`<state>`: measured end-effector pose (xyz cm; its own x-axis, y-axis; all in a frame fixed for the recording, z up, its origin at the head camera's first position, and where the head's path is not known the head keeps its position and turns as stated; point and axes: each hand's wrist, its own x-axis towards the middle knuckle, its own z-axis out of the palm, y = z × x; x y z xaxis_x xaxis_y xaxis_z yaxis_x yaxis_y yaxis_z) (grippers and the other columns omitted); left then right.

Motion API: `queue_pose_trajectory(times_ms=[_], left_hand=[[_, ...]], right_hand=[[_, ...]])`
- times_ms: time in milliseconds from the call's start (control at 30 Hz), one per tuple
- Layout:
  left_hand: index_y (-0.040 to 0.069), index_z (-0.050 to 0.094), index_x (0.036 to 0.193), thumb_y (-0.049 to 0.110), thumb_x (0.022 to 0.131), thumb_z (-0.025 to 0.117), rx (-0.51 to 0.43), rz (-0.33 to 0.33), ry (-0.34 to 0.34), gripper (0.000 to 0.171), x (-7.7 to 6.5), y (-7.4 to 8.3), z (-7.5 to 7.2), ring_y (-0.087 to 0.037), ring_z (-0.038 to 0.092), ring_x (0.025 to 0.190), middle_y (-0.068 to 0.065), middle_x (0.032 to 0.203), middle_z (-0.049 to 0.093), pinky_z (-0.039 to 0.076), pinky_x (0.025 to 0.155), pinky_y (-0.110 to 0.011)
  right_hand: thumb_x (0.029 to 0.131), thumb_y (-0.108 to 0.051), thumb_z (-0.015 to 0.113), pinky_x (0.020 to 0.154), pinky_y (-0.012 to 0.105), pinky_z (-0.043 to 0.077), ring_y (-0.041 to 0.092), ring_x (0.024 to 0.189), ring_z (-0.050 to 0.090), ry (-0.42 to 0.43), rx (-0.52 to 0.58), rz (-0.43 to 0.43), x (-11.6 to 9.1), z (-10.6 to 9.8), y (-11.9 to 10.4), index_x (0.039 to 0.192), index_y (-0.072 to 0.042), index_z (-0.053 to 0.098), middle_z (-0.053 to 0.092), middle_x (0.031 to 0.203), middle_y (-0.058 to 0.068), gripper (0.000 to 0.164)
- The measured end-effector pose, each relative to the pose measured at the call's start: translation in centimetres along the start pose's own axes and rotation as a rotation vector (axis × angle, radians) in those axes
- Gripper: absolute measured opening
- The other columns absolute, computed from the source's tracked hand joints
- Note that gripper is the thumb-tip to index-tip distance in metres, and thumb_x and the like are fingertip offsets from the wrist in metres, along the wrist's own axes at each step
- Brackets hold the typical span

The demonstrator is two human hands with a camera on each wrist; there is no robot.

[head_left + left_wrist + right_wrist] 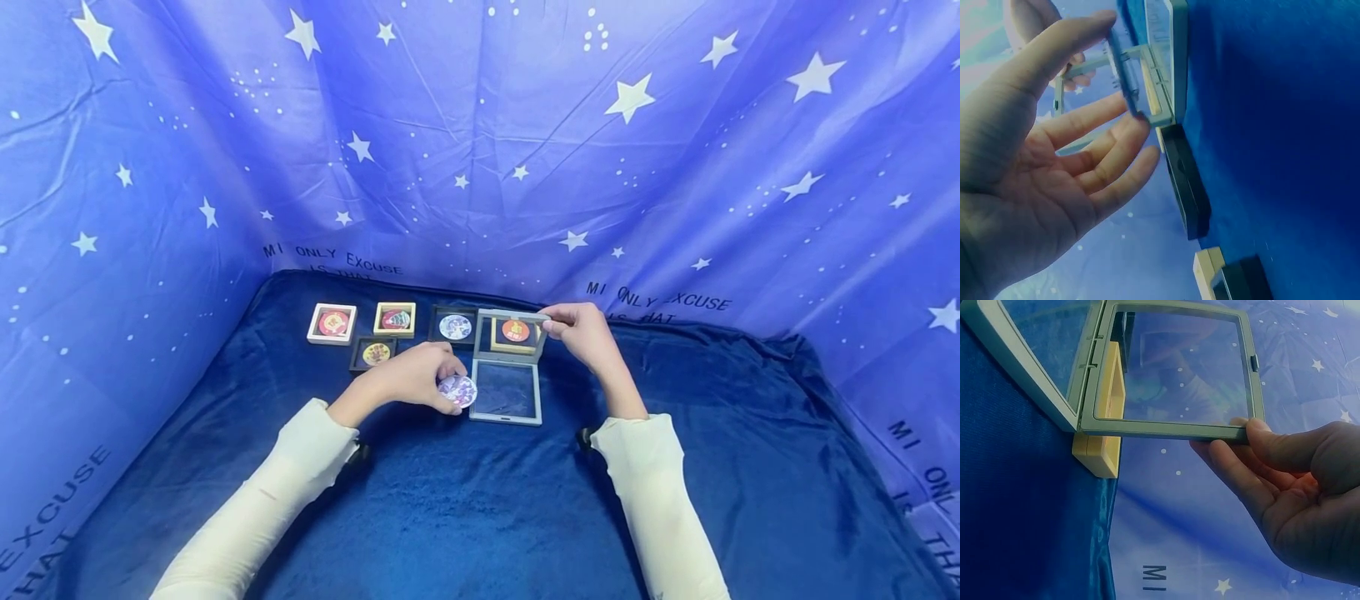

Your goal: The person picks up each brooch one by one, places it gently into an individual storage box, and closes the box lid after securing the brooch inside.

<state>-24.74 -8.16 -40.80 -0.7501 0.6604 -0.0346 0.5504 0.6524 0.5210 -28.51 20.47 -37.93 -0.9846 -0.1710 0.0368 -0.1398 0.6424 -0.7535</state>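
Observation:
My left hand pinches a round purple-and-white badge between thumb and fingertips. In the left wrist view the badge appears edge-on, with pin fittings on one face. Just right of it, a grey hinged display frame with clear film panes lies unfolded on the cloth, its lid raised. My right hand grips a corner of that lid between thumb and fingers. The badge hangs at the left edge of the frame's lower half, whose pane has only dark cloth showing through.
Behind the raised lid stands a cream box with an orange badge. To the left are a black box with a blue-white badge, a cream box, a white box and a small black box. Blue cloth covers the table.

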Motion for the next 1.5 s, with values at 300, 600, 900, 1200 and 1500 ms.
queue_pose_trajectory(times_ms=[300,600,900,1200,1500], left_hand=[[0.008,0.077,0.113,0.035,0.077,0.089,-0.015,-0.019,0.119,0.047,1.0,0.8,0.4,-0.015,0.061,0.089,-0.004,0.1,0.065,0.054,0.084,-0.034],[0.007,0.077,0.112,0.034,0.076,0.09,0.02,-0.017,0.173,0.047,1.8,1.2,0.8,-0.016,0.058,0.083,-0.004,0.098,0.066,0.05,0.075,-0.029],[0.007,0.074,0.117,0.036,0.078,0.089,-0.013,-0.059,0.177,0.05,2.4,2.1,0.7,-0.019,0.064,0.1,-0.01,0.119,0.068,0.055,0.091,-0.037],[0.004,0.072,0.121,0.033,0.078,0.089,-0.03,-0.089,0.193,0.055,3.0,2.5,1.0,-0.022,0.066,0.102,-0.013,0.122,0.068,0.055,0.094,-0.041],[0.002,0.072,0.122,0.031,0.079,0.089,-0.018,-0.097,0.196,0.055,3.3,3.1,1.1,-0.018,0.058,0.088,-0.009,0.109,0.065,0.051,0.08,-0.034]], right_hand=[[0.102,-0.008,0.06,0.094,0.051,0.056,0.037,0.108,0.071,-0.009,-0.02,-0.025,-0.2,0.0,0.4,0.121,0.0,0.072,0.074,0.115,0.021,0.024],[0.101,-0.009,0.061,0.091,0.05,0.057,0.036,0.105,0.072,0.031,-0.039,-0.036,-0.3,0.1,0.3,0.118,-0.002,0.074,0.075,0.112,0.02,0.022],[0.101,-0.008,0.062,0.086,0.047,0.057,0.034,0.102,0.073,0.055,-0.051,-0.061,-0.1,0.4,0.2,0.116,-0.002,0.075,0.076,0.11,0.018,0.021],[0.1,-0.008,0.063,0.081,0.043,0.055,0.031,0.095,0.073,0.09,-0.078,-0.073,0.1,0.8,0.2,0.114,-0.002,0.075,0.077,0.106,0.017,0.02],[0.1,-0.008,0.063,0.08,0.041,0.054,0.029,0.094,0.072,0.09,-0.082,-0.061,0.0,0.8,0.0,0.114,-0.003,0.075,0.076,0.107,0.017,0.019]])
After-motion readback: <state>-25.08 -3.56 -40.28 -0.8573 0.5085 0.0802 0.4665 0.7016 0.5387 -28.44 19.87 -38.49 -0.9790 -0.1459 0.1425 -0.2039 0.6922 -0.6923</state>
